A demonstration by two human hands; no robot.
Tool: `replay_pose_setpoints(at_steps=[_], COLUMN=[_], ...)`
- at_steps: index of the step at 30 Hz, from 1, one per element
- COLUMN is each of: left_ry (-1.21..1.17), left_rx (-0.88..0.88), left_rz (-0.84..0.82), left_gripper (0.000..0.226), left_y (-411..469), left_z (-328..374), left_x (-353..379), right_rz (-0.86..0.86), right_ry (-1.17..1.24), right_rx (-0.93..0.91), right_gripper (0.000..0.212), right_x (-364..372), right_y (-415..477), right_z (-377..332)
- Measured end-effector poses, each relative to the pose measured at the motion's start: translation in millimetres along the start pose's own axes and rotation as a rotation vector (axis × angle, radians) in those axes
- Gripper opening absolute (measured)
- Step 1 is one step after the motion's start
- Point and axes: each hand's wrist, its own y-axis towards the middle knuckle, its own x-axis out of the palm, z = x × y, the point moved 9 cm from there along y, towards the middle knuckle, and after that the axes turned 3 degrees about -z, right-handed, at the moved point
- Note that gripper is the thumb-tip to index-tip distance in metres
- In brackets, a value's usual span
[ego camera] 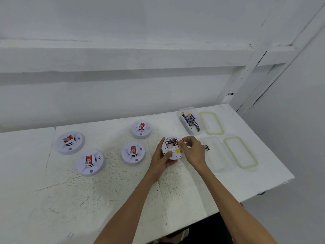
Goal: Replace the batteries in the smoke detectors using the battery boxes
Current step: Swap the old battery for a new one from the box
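White detector (169, 149) in left hand (160, 160); right hand (193, 150) seemingly pinches battery (177, 142).

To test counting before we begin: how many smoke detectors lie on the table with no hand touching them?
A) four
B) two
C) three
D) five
A: four untouched detectors lie left of the hands; the left hand holds a fifth, opened detector, where the right hand pinches a red battery.
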Motion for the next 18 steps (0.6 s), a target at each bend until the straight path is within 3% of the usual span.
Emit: replay_pose_setpoints(at_steps=[9, 13, 18], left_ry=[0.019, 0.030, 0.028], left_rx=[-0.017, -0.017, -0.021], left_rz=[0.004, -0.009, -0.013], left_gripper=[0.063, 0.062, 0.059], left_y=[-1.5, -0.9, -1.2], left_z=[-0.4, -0.6, -0.4], left_x=[-0.4, -0.3, 0.3], right_rz=[0.233, 0.294, 0.205], right_ry=[0.176, 0.071, -0.127], right_rx=[0.016, 0.202, 0.369], right_gripper=[0.008, 0.019, 0.021], right_x=[-80.0, -109.1, -99.3], right_y=[-0.5, 3.9, 6.0], right_z=[7.7, 56.7, 105.4])
